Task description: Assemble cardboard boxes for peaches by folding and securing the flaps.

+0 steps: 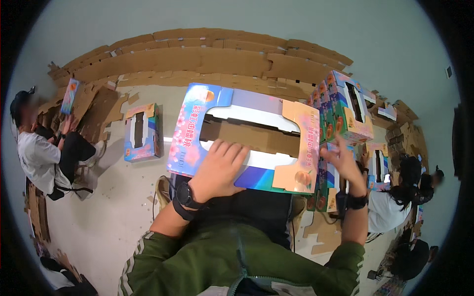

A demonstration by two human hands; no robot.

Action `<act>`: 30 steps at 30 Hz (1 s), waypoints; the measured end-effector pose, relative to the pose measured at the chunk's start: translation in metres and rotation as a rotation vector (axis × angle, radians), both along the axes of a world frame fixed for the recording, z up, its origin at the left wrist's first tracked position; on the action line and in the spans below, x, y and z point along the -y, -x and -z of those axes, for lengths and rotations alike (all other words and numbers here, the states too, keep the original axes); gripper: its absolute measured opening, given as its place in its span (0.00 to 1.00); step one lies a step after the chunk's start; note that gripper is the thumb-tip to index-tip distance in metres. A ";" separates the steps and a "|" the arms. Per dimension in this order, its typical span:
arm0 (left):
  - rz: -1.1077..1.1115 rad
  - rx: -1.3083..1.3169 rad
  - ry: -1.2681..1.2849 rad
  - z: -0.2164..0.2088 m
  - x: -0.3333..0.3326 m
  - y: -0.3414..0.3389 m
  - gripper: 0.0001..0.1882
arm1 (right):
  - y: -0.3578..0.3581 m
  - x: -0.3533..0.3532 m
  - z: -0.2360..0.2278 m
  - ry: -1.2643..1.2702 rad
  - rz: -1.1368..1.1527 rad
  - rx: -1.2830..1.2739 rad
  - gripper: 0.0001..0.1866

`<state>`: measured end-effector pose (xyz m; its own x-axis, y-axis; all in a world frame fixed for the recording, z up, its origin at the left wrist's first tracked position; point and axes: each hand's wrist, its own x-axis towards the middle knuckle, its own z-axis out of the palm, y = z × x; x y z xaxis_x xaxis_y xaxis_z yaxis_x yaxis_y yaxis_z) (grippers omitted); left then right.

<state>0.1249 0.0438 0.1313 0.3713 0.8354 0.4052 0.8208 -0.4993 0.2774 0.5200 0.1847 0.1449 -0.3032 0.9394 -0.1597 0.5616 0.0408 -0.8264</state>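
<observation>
A colourful cardboard gift box (198, 118) sits in front of me above my lap, printed in pink, blue, orange and green with peach pictures. Its top has a wide cut-out showing a bare brown inside. My left hand (220, 166) grips the near edge of that opening, its fingers curled over the white flap and the thumb outside. Beside the box's right end, my right hand (344, 160) has its fingers apart and holds nothing. Its thumb is close to the box's orange end; whether they touch I cannot tell.
Similar boxes are stacked (340, 111) at my right. Another box (140, 133) stands on the floor at the left. One person (42, 153) sits at far left holding a flat piece; others (390, 209) sit at right. Flattened brown cardboard (212, 59) lines the back wall.
</observation>
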 end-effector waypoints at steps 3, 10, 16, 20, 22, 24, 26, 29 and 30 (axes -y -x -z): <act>-0.012 -0.016 -0.039 0.007 -0.002 0.001 0.57 | 0.003 0.048 0.029 0.512 -0.017 -0.301 0.48; 0.007 -0.013 -0.071 0.008 -0.008 0.004 0.55 | 0.039 0.095 0.086 0.478 0.095 -0.767 0.37; -0.034 0.017 -0.144 0.008 -0.007 -0.004 0.52 | 0.041 0.098 0.096 0.405 0.167 -1.018 0.39; 0.013 -0.011 -0.129 0.012 -0.012 0.009 0.50 | 0.033 0.097 0.094 0.492 0.080 -0.847 0.45; 0.020 -0.050 -0.121 0.013 -0.010 0.013 0.48 | 0.036 0.104 0.102 0.479 0.165 -0.852 0.46; 0.029 -0.044 -0.134 0.014 -0.010 0.014 0.49 | 0.038 0.107 0.101 0.478 0.176 -0.820 0.48; 0.044 -0.037 -0.147 0.016 -0.010 0.013 0.49 | 0.033 0.109 0.109 0.479 0.182 -0.840 0.49; 0.045 -0.038 -0.137 0.016 -0.010 0.013 0.50 | 0.032 0.112 0.119 0.459 0.178 -0.877 0.49; 0.057 -0.025 -0.139 0.017 -0.011 0.013 0.51 | 0.032 0.113 0.121 0.464 0.175 -0.876 0.49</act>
<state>0.1116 0.0546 0.1140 0.4279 0.7491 0.5057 0.7959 -0.5775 0.1820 0.4885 0.0713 0.0237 -0.3525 0.8837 -0.3080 -0.2842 -0.4146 -0.8645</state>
